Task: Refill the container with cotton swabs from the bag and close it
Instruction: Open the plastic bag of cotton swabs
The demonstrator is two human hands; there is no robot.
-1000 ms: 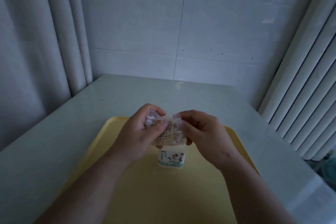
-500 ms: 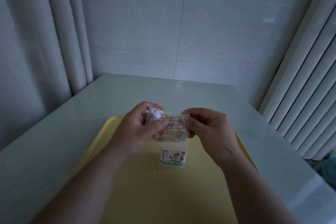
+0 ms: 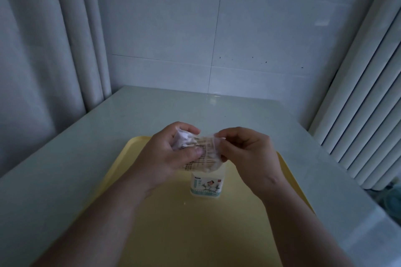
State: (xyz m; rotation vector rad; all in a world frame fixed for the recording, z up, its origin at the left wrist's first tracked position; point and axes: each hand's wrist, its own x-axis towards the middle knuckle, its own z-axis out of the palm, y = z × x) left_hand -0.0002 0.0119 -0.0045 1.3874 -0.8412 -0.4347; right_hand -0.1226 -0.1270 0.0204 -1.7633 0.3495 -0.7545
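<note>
You are holding the bag (image 3: 204,158) directly above the container (image 3: 206,186), both hands on it. Your left hand (image 3: 165,154) is wrapping the bag's far end, grip curled tight, thumb pressing across the front. Your right hand (image 3: 245,151) is pinching the bag's other edge between thumb and fingertips, grip nearly closed on the plastic. Cotton swabs (image 3: 206,145) are showing through the film, lying crosswise. The container is standing upright on the yellow tray (image 3: 152,234). Its top is hiding behind the bag, so I cannot tell whether the lid is on or off.

Step in hand, by my reading: opening the bag. Nothing is pouring yet. The next move is likely calling for a parting pull at the pinched edge. Then tilt the opening down over the container's mouth, so no swabs are scattering around it.
</note>
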